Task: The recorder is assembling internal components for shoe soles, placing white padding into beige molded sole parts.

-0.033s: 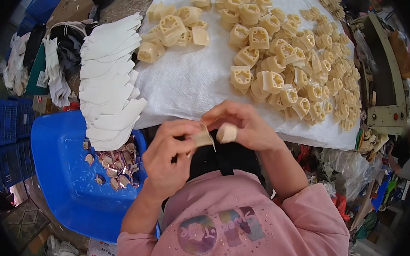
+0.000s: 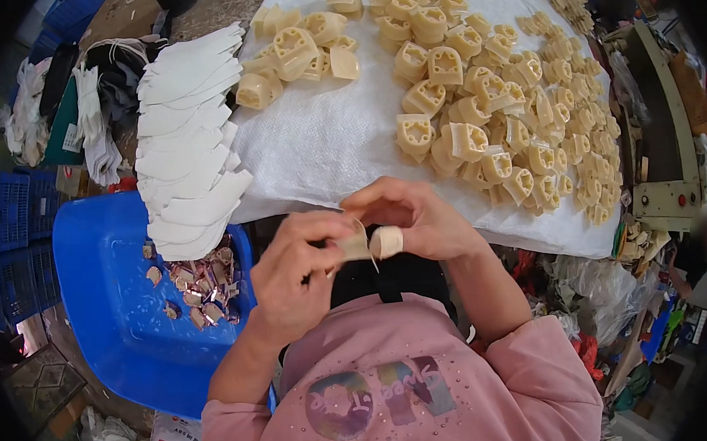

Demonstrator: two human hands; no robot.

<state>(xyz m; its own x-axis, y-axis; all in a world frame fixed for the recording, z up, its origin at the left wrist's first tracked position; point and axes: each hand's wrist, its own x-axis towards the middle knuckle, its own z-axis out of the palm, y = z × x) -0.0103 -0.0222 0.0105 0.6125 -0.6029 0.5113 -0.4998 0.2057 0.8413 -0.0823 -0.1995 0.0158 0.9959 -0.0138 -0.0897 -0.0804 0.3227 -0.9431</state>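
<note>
I'm pinching a cream piece in my left hand near the white sheet; my right hand is curling close by, though whether it's gripping I can't tell

Blue crates stand left, a pale metal frame right.

place: workshop | signs: heaped beige moulded parts, stacked blue crates, machine panel

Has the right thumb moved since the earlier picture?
Yes: the right thumb has shifted slightly toward the body and left, judged against the white sheet.
</note>
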